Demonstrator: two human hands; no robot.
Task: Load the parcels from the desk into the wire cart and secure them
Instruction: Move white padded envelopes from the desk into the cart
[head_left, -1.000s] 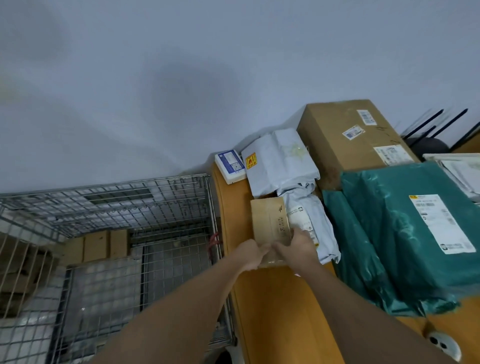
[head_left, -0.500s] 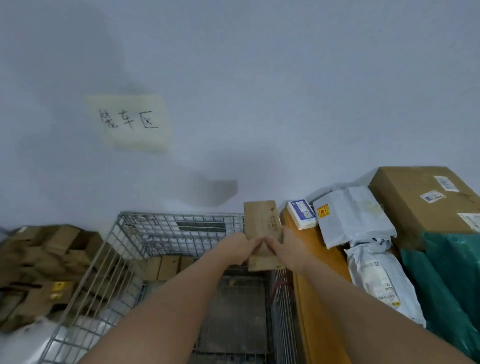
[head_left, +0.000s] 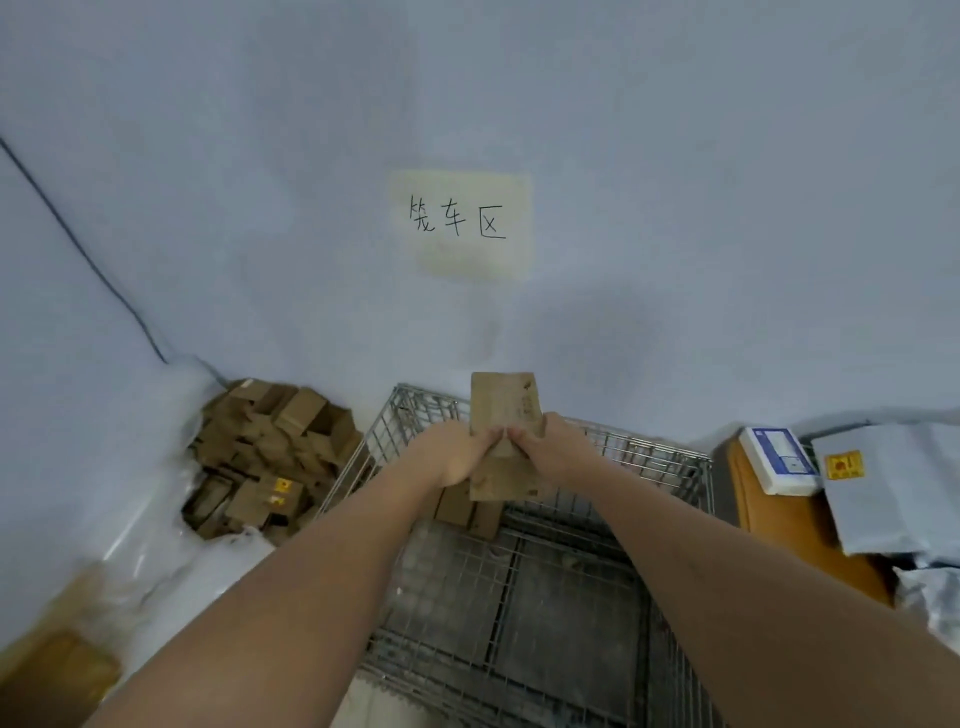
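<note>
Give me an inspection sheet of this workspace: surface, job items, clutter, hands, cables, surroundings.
Surface: orange desk at right, beside the wire cart.
Job's things: brown parcel held above the cart; flat cardboard pieces on the cart floor by its far wall; white-and-blue box and grey mailer on the desk.
Clutter: heap of cardboard boxes in clear plastic wrap left of the cart.
Hands: left hand and right hand both have a grip on the parcel.
Cables: dark cable running down the wall.
Surroundings: handwritten paper sign on the wall.
</note>
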